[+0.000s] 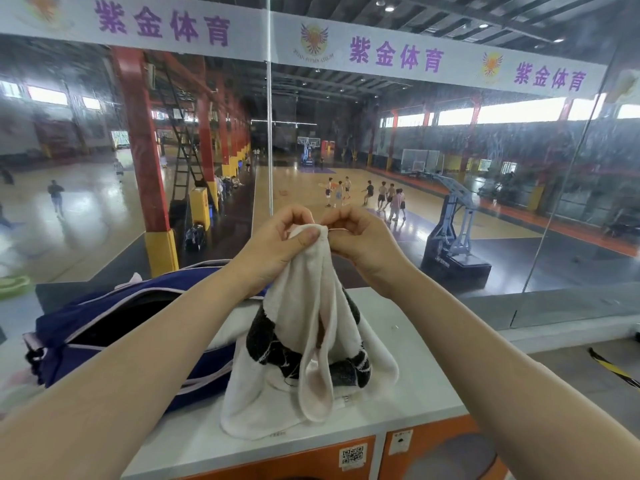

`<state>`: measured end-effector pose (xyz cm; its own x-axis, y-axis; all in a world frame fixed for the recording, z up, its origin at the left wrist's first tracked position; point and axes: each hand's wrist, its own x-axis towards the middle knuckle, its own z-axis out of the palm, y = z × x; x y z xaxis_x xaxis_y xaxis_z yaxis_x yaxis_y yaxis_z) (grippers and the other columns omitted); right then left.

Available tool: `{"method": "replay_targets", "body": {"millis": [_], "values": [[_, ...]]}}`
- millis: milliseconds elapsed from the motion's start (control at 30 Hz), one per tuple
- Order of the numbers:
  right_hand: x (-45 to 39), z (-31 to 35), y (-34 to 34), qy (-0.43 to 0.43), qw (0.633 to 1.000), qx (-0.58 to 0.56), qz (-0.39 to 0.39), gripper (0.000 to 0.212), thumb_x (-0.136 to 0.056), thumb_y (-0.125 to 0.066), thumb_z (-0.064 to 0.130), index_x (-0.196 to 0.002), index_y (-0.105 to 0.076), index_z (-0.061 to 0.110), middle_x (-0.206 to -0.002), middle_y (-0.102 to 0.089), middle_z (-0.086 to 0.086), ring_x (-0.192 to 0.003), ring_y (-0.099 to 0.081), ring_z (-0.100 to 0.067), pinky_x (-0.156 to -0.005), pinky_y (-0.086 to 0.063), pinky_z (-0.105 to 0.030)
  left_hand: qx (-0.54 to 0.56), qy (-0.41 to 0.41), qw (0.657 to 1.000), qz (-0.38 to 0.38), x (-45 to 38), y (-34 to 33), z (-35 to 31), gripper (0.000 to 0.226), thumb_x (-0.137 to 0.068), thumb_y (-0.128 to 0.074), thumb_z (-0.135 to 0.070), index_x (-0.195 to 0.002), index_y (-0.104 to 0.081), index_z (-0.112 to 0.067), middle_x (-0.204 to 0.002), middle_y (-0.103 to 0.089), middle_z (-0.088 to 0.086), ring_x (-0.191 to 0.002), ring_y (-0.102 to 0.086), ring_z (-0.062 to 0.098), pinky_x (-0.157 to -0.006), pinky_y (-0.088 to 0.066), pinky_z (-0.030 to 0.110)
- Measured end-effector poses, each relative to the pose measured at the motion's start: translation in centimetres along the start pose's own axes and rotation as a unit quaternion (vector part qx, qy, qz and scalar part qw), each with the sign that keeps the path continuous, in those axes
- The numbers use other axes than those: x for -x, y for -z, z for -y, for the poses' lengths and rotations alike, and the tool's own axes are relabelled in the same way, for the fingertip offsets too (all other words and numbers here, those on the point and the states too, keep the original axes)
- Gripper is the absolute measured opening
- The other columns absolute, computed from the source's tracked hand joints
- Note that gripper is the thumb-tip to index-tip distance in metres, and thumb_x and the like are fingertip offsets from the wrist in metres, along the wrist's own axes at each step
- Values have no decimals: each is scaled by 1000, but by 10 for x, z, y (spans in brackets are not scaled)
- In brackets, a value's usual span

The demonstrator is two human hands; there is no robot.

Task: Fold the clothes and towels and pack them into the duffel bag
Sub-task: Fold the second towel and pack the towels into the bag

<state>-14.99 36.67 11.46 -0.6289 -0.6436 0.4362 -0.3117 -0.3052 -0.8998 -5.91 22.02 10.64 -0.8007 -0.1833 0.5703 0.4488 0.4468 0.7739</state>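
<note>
A white towel (304,327) with black patches hangs from both my hands, its lower end bunched on the white counter (415,368). My left hand (277,244) pinches the towel's top edge between thumb and fingers. My right hand (360,237) pinches the same edge right beside it, the two hands almost touching. A navy duffel bag (114,317) with pale trim lies on the counter to the left, its top unzipped and its inside dark. My left forearm crosses over the bag's right end.
A glass wall (519,202) rises directly behind the counter, with a basketball hall and players beyond it. Orange locker fronts (433,448) with a QR sticker sit under the counter's near edge. The floor at right carries a black-yellow strip (613,370).
</note>
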Motion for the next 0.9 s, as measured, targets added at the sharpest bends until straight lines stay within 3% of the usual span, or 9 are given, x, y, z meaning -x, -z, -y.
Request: {"method": "replay_targets", "body": {"millis": [100, 233, 333, 400, 467, 567, 700, 800, 900], "values": [[6, 2, -1, -1, 1000, -21, 6, 24, -80, -70, -7, -96, -59, 9, -93, -69, -10, -87, -67, -21, -84, -56, -36, -90, -14, 996, 1, -1, -1, 5, 20, -96, -57, -20, -114, -59, -11, -107, -61, -3, -97, -56, 4, -84, -43, 11], [14, 7, -1, -3, 997, -80, 19, 22, -87, -60, -7, -100, -55, 10, -95, -71, -7, -89, -68, -18, -82, -56, -29, -232, -43, 972, -15, -1, 0, 5, 17, -96, -57, -29, -105, -65, -17, -97, -65, -4, -87, -56, 1, -74, -39, 7], [20, -12, -1, 40, 989, 103, -100, 23, -84, -63, 0, -99, -55, 16, -91, -68, 5, -84, -66, -8, -76, -53, -25, -260, -34, 965, -14, -2, -2, 2, 17, -96, -56, -32, -101, -68, -21, -93, -65, -12, -87, -56, -2, -72, -39, 7], [31, -36, 3, 61, 961, 213, -165, 18, -79, -56, 2, -87, -54, 19, -80, -62, 6, -75, -60, -13, -70, -50, -30, -253, -31, 966, -34, -3, -1, 0, 16, -97, -55, -31, -98, -68, -21, -90, -65, -15, -86, -56, -4, -71, -39, 6], [52, -61, 12, 68, 960, 252, -101, 17, -74, -49, 5, -76, -54, 22, -70, -57, 6, -66, -54, -15, -65, -46, -31, -236, -31, 970, -50, -5, 1, -1, 15, -97, -55, -30, -97, -68, -21, -90, -66, -13, -86, -57, -3, -72, -40, 9], [82, -91, 19, 31, 940, 329, 88, 22, -71, -45, 17, -74, -63, 30, -72, -66, 8, -66, -61, -14, -68, -54, -37, -218, -15, 974, -65, -4, 4, 1, 15, -97, -55, -32, -96, -66, -22, -90, -66, -10, -85, -58, 2, -76, -43, 17], [98, -117, 18, 47, 806, 535, 248, 31, -87, -45, 47, -107, -66, 33, -89, -63, 10, -86, -56, -7, -84, -48, -31, -222, 4, 972, -73, -4, 9, 6, 15, -97, -53, -34, -96, -64, -24, -89, -64, -13, -85, -57, 2, -74, -43, 20], [100, -130, 15, -5, 735, 612, 292, 67, -79, -35, 79, -125, -57, 36, -111, -63, 7, -106, -54, -14, -94, -45, -36, -220, 15, 971, -92, -3, 16, 11, 16, -98, -52, -37, -99, -63, -25, -91, -63, -14, -88, -58, 3, -74, -42, 21], [101, -134, 12, -40, 688, 653, 315, 70, -78, -45, 77, -125, -57, 26, -117, -63, 4, -108, -55, -19, -92, -47, -37, -217, 32, 968, -124, -3, 24, 14, 19, -99, -50, -37, -100, -63, -23, -92, -63, -10, -87, -56, 3, -73, -40, 19]]}}
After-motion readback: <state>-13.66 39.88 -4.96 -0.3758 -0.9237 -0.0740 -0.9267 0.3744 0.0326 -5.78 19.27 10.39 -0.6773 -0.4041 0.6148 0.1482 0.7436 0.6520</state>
